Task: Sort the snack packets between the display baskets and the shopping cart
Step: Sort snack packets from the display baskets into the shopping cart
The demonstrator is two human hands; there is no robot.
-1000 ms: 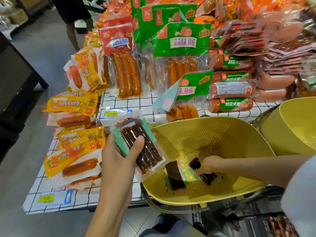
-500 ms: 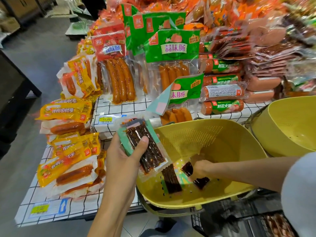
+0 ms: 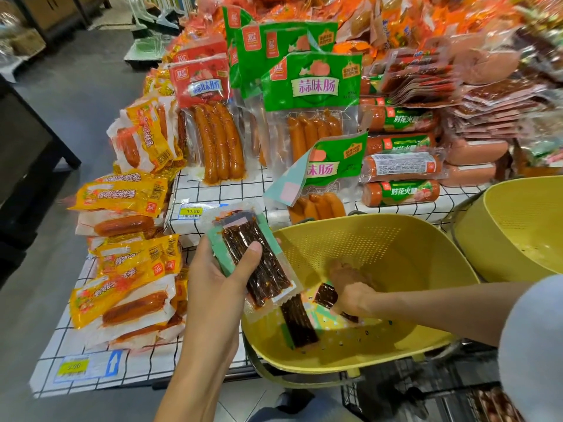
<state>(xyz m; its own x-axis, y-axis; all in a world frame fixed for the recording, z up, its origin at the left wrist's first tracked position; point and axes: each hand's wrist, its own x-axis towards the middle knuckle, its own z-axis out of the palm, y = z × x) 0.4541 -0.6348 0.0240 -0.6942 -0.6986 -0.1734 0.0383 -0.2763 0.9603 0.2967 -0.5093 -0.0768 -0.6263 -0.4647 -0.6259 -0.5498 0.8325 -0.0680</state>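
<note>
The left hand (image 3: 213, 278) wraps its fingers round the packet stack (image 3: 256, 260); the right hand (image 3: 350, 295) pinches a dark packet (image 3: 325, 295) in the yellow basket (image 3: 396, 239). It should lift cleanly, as another packet (image 3: 298, 325) lies just beside those fingers.

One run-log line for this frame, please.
left hand: holds packet stack | right hand: grips dark packet in yellow basket | loose packet: lying on basket floor

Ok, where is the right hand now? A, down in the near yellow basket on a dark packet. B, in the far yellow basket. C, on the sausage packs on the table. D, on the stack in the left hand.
A: the right hand reaches into the near yellow basket and pinches a dark packet near its floor; the left hand alone holds the stack of packets.
</note>
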